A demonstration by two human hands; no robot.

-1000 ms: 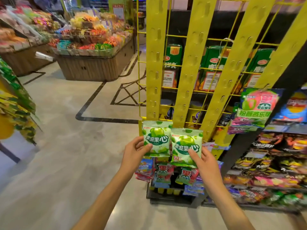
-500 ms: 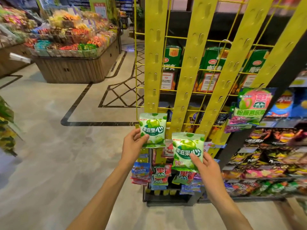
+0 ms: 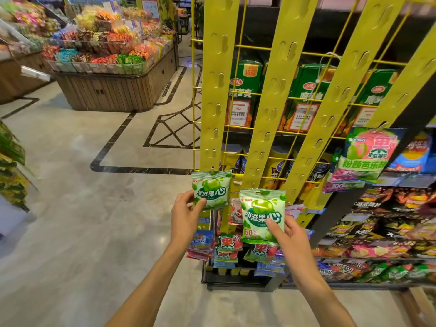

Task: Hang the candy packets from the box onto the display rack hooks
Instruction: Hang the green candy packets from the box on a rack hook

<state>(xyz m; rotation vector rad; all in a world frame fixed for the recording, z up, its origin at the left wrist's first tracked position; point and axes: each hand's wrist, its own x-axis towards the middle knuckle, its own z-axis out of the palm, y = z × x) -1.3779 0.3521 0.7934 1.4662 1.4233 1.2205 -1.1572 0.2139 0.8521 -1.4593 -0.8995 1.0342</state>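
Note:
My left hand pinches a green apple candy packet by its lower left corner, its top edge touching a hook tab low on the leftmost yellow strip of the display rack. My right hand grips a second green candy packet lower and to the right, in front of the second strip. Several red, blue and green packets hang on the strips' lower hooks beneath both hands. A pink and green packet hangs on a strip at the right. The box is out of view.
Green cartons stand behind the yellow wire grid. Snack shelves fill the right side. A wooden candy island stands at the back left across the tiled floor. A green hanging display sits at the left edge.
The left packet has risen up to the bottom hook of the leftmost strip. The right packet dropped slightly below it. The view swung right and drew nearer the rack.

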